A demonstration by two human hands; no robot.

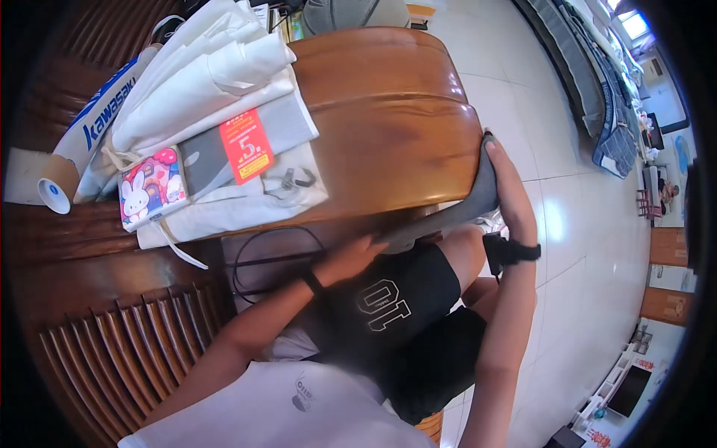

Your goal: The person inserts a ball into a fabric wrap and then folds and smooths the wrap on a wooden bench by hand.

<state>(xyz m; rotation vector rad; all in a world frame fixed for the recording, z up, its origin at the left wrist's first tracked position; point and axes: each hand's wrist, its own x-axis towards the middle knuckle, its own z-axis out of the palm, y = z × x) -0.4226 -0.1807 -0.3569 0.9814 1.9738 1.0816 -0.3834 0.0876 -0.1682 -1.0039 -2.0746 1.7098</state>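
Holding, between two hands: one long grey cloth (482, 196), running along the near edge and right-hand corner of a brown wooden table (381, 149), above the lap. Right hand (500, 153): closing around the cloth's far end at the table corner, black band (517, 252) circling the wrist. Left hand (358, 256): reaching to the cloth's near end, blurred; whether its fingers are closing on it, cannot tell. Black shorts (418, 291), one pair: showing a white-outlined number below the cloth. White fabric bundle (202, 86): lying at the table's left side, partly over a grey flat item (205, 160). Red card (246, 145): resting on that item. Rabbit-printed box (151, 189): sitting beside it. Blue-and-white tube (108, 108): leaning alongside the bundle. Dark cable (237, 261): looping near the left forearm. Slatted wooden seat (134, 351): standing at lower left.
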